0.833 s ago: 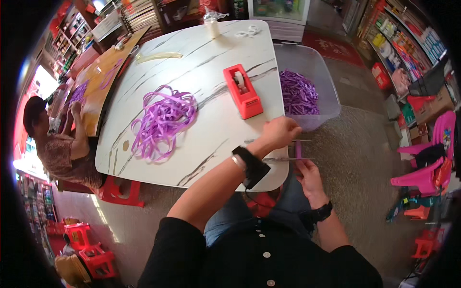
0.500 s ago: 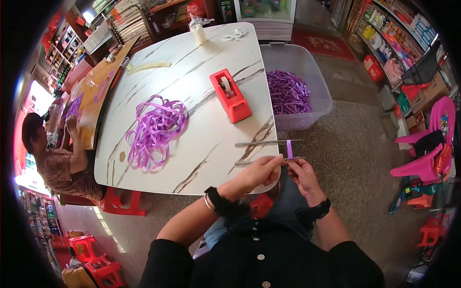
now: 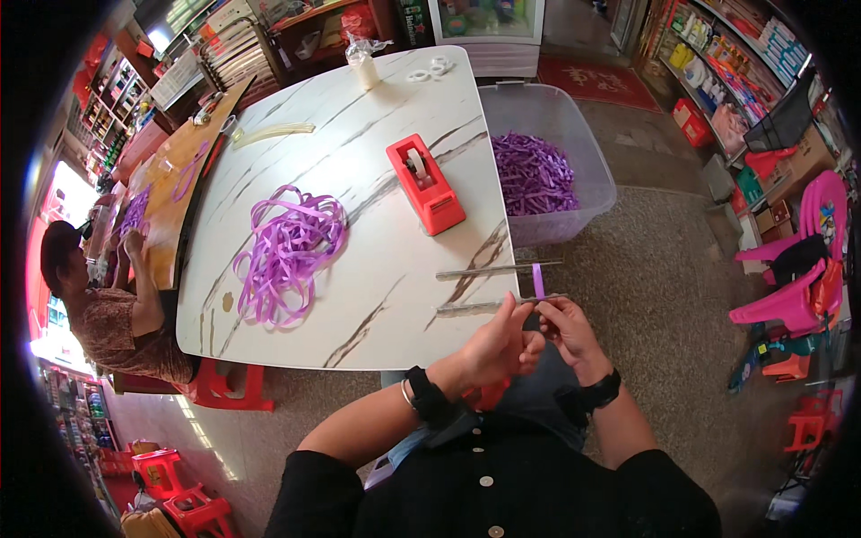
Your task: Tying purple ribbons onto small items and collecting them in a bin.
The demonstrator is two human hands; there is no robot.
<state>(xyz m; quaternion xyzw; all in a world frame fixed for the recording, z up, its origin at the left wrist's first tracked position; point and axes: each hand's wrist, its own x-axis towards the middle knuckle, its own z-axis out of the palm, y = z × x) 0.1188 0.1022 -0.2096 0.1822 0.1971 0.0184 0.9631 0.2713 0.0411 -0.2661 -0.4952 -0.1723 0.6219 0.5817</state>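
- Purple, short, flat ribbon strip [image 3: 538,281]: spanning two thin, straight grey rods [image 3: 484,271], just past the right edge of a white, grey-veined, round-cornered table [image 3: 377,278].
- Rods: lying roughly side by side over the table's near right corner, tips jutting out beyond the edge.
- Right hand [image 3: 569,332]: thumb and forefinger pressed together, pinching the strip's near end beside the nearer rod.
- Left hand [image 3: 502,345]: close beside the right hand, thumb raised, other fingers loosely curled; cannot tell about anything inside the curl, or about contact with the nearer rod.
- Red, boxy plastic tape dispenser [image 3: 439,215]: on the table, well beyond the hands.
- Loose, tangled heap of light-purple ribbon [image 3: 289,251]: on the table, left of the dispenser.
- Clear, rectangular plastic bin [image 3: 595,193]: against the table's right side, with many short purple ribbon pieces [image 3: 535,175] inside.
- Seated co-worker in a brown patterned top [image 3: 112,323]: at a long wooden table [image 3: 166,242], far left.
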